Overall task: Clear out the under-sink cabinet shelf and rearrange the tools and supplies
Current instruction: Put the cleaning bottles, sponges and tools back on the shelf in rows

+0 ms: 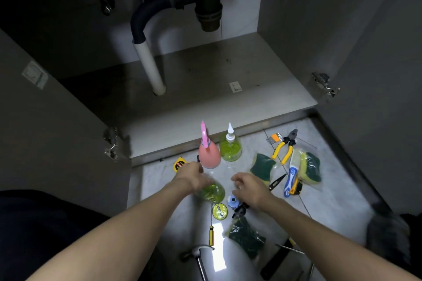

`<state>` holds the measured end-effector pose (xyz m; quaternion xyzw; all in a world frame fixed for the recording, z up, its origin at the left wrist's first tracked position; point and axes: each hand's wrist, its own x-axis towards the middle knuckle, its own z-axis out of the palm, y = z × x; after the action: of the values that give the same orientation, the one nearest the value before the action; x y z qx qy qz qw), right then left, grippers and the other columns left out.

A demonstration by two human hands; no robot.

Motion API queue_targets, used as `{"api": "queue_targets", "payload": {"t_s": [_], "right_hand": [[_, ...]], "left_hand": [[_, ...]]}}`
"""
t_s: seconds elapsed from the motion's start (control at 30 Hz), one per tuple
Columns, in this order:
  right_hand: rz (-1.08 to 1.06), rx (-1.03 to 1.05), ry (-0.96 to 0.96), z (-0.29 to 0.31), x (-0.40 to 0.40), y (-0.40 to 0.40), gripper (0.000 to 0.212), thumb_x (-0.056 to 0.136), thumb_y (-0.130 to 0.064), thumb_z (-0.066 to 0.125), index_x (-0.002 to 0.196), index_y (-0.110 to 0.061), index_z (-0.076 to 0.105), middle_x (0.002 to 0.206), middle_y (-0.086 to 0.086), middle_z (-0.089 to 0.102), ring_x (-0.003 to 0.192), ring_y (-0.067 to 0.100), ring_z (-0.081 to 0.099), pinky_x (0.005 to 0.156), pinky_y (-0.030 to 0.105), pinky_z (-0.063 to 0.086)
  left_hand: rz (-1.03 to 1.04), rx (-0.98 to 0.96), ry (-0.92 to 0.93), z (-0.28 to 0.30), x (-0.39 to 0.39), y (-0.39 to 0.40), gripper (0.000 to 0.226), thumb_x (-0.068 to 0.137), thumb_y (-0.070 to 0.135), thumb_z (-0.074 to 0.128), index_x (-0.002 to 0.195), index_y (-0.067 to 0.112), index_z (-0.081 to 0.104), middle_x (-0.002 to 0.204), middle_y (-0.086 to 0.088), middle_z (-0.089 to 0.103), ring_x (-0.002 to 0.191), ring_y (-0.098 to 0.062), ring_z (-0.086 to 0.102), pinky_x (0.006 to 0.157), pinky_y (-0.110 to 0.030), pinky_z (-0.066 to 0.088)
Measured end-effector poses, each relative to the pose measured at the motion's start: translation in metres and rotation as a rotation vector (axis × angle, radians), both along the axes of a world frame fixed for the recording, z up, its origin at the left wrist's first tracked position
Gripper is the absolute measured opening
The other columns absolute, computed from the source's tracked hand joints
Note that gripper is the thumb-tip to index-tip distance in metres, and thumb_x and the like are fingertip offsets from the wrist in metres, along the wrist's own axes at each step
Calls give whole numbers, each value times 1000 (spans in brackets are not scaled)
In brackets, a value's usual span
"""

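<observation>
Spray bottle (209, 155) left of soap bottle (230, 149); pliers (284, 147) right.

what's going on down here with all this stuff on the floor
A person is kneeling at an open under-sink cabinet whose shelf looks bare. The tools and supplies sit on the tiled floor in front. The left hand grips a green bottle, and the right hand hovers open beside it. A pink spray bottle and another green bottle stand near the shelf edge; pliers, sponges, a brush, a screwdriver and a hammer lie around.
</observation>
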<state>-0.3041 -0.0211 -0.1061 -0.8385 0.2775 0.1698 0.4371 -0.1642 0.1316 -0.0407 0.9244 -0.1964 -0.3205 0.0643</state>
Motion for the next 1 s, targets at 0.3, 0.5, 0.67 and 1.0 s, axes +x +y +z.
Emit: {"api": "queue_targets", "payload": {"t_s": [0.3,0.5,0.67,1.0], "right_hand": [[176,-171,-208,-6,15,20,89,68,-58,79,145,-37,38,139,-12,50,127,14,52,98,36,49],[127,-257,-283,2,17,9,59,74,-70,61,121,-38,48,112,-17,55,103,7,55,83,29,46],[-228,-338,-361,15,0,-37,50,73,-79,50,100,-38,37,85,-13,50,72,3,54,58,27,43],[-389,-387,-268,9,68,-118,61,78,-57,76,118,-21,47,119,2,60,107,28,61,81,35,44]], "left_hand": [[326,-508,194,-3,-4,1,34,101,36,47,94,9,68,96,-13,69,83,-24,59,84,-43,53],[348,-356,127,-19,3,17,27,96,26,48,94,7,67,95,-16,70,91,-34,66,81,-40,53],[156,-84,121,-39,-6,30,24,92,26,48,95,13,68,99,-9,68,92,-30,63,79,-34,51],[137,64,39,-71,-53,41,29,89,43,51,104,23,65,114,-7,66,106,-32,61,81,-32,46]]}}
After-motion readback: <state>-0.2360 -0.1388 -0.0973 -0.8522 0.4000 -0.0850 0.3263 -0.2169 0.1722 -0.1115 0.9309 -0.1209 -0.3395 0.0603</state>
